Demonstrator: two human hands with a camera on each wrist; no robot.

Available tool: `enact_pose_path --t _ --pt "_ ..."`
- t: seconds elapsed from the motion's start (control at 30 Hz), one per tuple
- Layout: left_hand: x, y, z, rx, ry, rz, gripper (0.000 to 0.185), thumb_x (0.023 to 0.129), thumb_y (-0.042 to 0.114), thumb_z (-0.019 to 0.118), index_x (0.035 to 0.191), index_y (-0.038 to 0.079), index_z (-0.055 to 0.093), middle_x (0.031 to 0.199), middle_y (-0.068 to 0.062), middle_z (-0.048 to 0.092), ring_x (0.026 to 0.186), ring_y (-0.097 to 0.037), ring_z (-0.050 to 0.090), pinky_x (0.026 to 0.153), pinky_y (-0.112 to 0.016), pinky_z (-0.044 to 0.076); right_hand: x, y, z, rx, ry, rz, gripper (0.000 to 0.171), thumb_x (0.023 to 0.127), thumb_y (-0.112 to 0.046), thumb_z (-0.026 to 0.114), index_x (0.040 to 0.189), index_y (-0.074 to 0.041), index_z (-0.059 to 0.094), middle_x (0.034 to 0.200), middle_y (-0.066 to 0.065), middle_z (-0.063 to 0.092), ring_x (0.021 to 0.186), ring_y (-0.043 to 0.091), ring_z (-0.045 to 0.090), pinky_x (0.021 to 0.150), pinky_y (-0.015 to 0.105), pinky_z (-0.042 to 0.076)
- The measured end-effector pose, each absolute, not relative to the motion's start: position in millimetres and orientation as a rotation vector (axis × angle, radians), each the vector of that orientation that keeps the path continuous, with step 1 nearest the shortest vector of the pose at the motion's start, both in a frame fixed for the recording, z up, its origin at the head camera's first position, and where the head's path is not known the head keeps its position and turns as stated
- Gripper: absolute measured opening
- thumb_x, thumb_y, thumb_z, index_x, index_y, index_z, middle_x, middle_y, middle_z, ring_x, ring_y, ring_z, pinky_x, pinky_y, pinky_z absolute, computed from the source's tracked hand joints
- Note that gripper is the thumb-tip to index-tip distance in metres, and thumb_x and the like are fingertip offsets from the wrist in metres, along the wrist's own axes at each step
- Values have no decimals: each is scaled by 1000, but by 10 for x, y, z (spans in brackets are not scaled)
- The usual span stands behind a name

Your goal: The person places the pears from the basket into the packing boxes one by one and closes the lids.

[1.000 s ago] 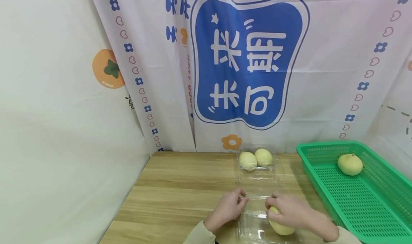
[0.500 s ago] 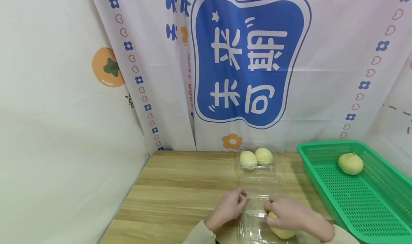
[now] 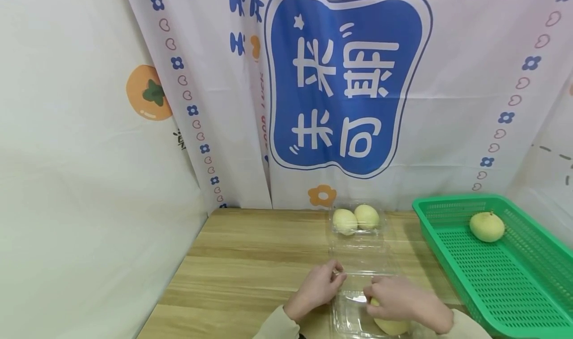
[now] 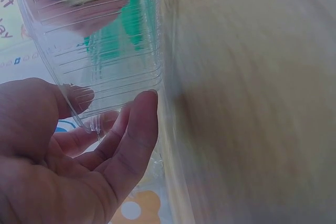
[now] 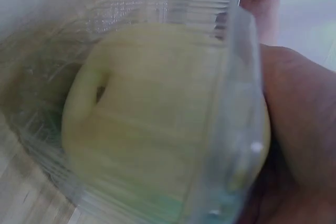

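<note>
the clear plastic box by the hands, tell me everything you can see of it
The clear plastic box is a thin, ribbed, see-through clamshell lying open on the wooden table at its near edge. The left hand holds its left rim; the right hand grips a pale yellow fruit inside it.

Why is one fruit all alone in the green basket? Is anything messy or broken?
Nothing looks broken or spilled. One yellow fruit just sits alone in the green basket; two more lie in a clear box behind, and the right hand holds another.
</note>
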State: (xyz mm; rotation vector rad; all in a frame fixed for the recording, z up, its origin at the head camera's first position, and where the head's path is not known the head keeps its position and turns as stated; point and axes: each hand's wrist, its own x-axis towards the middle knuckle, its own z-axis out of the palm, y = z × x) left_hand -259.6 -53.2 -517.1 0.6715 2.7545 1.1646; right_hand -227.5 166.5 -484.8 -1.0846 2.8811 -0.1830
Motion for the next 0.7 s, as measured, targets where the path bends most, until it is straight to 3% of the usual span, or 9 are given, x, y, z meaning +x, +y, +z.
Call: enact_pose_path --t 0.23,0.7 --pt "-2591 -539 -5159 682 2761 1164 22 99 26 58 110 7 62 58 12 54 35 0 44 32 -16 37 -2329 1676 -4818 -1106 2878 -240 28 92 -48 60 85 -22 66 81 -8 62 66 4 54 56 25 47" --pt "-2599 -530 -5180 678 2750 1179 21 99 23 59 111 6 61 61 9 57 36 -1 45 33 -17 38 -2318 1856 -4438 -1059 2930 -283 23 93 -40 63 98 -18 67 85 -7 61 64 1 52 51 23 43"
